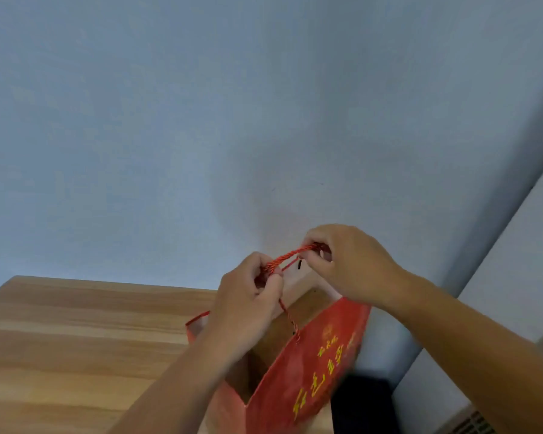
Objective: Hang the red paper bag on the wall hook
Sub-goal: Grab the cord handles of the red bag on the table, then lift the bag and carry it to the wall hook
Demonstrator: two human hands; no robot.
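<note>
Both hands are holding the red paper bag [308, 371] up in front of the pale blue wall [201, 120], above the far right corner of the wooden table [76, 339]. The left hand [248, 296] is pinching one end of the twisted red cord handle [287, 255]; the right hand [348, 264] is gripping the other end, so the cord is stretching taut between them. A small dark item [299, 264], possibly the wall hook, is showing just below the cord; identification is uncertain. The bag's mouth is standing open, with yellow lettering [320, 380] showing on its near right side.
</note>
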